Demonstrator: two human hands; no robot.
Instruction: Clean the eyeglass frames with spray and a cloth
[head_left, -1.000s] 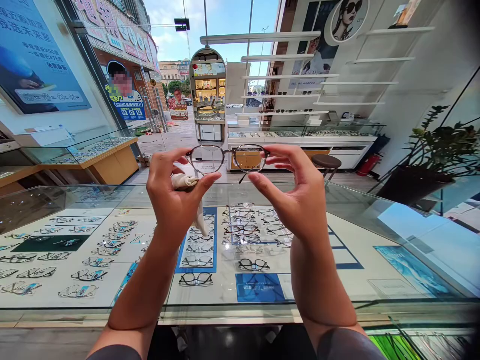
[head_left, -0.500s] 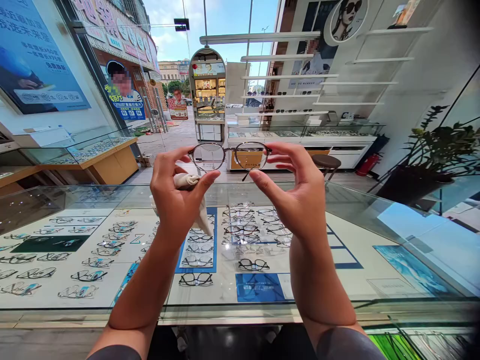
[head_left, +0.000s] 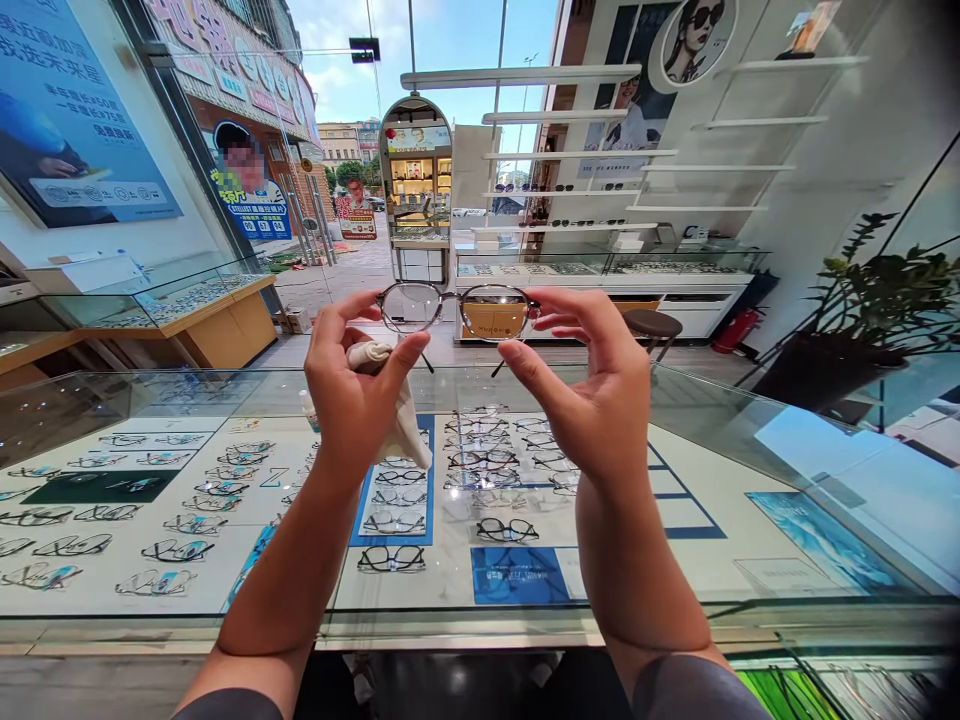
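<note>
Though edge-held, eyeglasses point(head_left: 452, 296) in clear air

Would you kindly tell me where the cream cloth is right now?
In the head view, the cream cloth is bunched in the left hand, left of centre, hanging below the round eyeglasses and over the glass display case.

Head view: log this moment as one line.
left hand: holds glasses by one side, plus cloth | right hand: holds opposite side | glasses: unfolded, raised above display case
</note>
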